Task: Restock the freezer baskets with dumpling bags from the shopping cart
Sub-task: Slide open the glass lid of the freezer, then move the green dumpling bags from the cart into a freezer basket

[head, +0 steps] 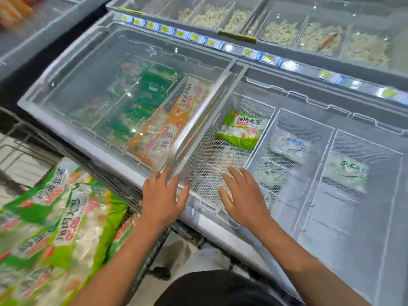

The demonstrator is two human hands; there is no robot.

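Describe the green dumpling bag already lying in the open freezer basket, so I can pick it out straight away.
Start at the long glass-topped chest freezer and find the metal-framed sliding glass lid by the left hand. Just right of it is a white wire mesh basket, above the right hand. The bright green plastic dumpling bag lies at its far end; bags in the baskets to its right are pale and frosted.

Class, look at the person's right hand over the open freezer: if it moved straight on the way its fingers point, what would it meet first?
Probably the clear plastic bag lying in the white mesh basket, just ahead of the right hand; the green dumpling bag lies beyond it. Depth is unclear.
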